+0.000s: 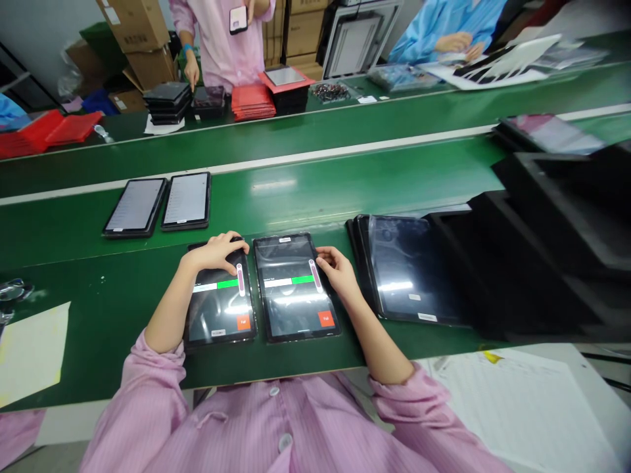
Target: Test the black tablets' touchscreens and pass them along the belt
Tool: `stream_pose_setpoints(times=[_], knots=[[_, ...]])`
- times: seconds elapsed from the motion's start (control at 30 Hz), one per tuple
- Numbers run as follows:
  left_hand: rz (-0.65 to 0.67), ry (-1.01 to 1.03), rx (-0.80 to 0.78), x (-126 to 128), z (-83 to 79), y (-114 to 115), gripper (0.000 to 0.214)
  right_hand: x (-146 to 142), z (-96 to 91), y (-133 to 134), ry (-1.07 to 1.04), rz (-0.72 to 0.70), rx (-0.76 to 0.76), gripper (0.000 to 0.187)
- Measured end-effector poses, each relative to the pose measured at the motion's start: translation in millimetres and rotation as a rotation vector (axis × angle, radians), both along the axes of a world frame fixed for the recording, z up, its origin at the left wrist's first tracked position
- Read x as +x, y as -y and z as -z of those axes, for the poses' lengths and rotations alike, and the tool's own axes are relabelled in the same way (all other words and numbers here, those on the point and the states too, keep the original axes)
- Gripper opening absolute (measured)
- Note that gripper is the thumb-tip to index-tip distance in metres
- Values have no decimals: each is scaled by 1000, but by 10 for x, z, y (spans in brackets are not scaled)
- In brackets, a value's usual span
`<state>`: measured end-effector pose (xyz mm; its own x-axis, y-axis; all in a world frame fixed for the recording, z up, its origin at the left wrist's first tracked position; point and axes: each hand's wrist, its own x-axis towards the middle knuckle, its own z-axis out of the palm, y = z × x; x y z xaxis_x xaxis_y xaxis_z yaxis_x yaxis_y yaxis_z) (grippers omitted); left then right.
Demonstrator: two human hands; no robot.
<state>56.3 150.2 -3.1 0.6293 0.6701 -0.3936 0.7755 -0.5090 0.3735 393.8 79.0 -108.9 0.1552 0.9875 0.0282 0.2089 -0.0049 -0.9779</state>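
The left hand is bent over the top of the left tablet, immediately left of the centre tablet; its fingers are loosely spread, the thumb stands apart, and nothing is lifted. The right hand is at the upper right edge of the centre tablet, fingers partly curled with thumb near the fingertips; whether it grips the edge cannot be determined. The centre tablet lies flat on the green bench, screen up. Both tablets display a slider, a white-and-green bar and a red "Fail" box. Right of the centre tablet lies a film-covered tablet, with blurred black trays further right. Beyond and left of the centre tablet are two light-screen tablets, side by side. Well beyond it, a co-worker holds a phone behind red pouches.
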Motion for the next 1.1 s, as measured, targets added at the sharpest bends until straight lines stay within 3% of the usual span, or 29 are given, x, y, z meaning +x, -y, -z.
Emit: stream_pose_setpoints(times=[0.73,0.93,1.1], knots=[[-25,36,11,0,17,13,52,-16,13,-15,21,7,1,33],[-134,85,52,-140,97,-19,93,47,44,-22,25,-20,-7,37],[-159,23,57,-181,136,-64,85,105,122,-43,45,-16,-29,41]])
